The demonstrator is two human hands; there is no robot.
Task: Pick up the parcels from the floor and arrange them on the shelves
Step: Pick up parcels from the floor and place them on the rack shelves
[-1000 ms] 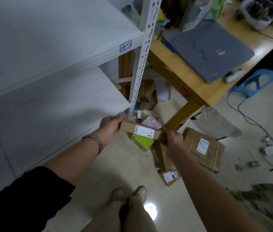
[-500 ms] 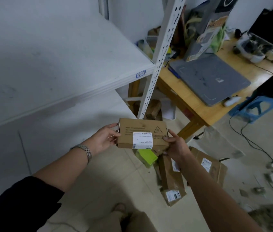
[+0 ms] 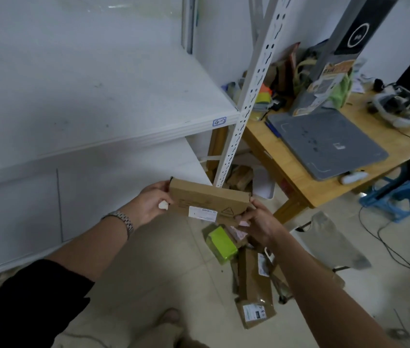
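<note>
Left hand (image 3: 152, 203), centre of frame: fingers curled round the left end of a flat brown cardboard parcel (image 3: 209, 198), thumb on the near face, remaining fingers behind it. Metal wristwatch (image 3: 121, 220) on that wrist; black sleeve (image 3: 23, 305) runs to the lower left corner.

Right hand (image 3: 256, 223), just right of centre: pinches the parcel's lower right corner, fingertips on the near face. Forearm bare, runs to the lower right edge.

The parcel spans the gap between the two hands and is in contact with both. It is off the floor, long edge roughly level and dipping slightly to the right, near face toward the camera. White label (image 3: 202, 212) on the lower part of that face, a triangle mark just right of it.

The parcel's left part overlaps the front right corner of the lower shelf (image 3: 123, 187) in the frame; cannot tell whether it touches the board. Upper shelf (image 3: 98, 96) fills the upper left, with a small handwritten tag (image 3: 219, 121) on its front edge. White perforated upright (image 3: 249, 96) rises just behind the parcel's top edge.

On the floor (image 3: 161, 272) below the right hand: a green parcel (image 3: 221, 244), and beside it a long brown parcel (image 3: 254, 285) with a label at its near end. More cardboard under them, count unclear.

Right of frame: wooden surface (image 3: 299, 182) carrying a grey closed laptop (image 3: 324, 144) and clutter. Blue stool (image 3: 399, 199) and cables (image 3: 387, 247) at the right edge.
</note>
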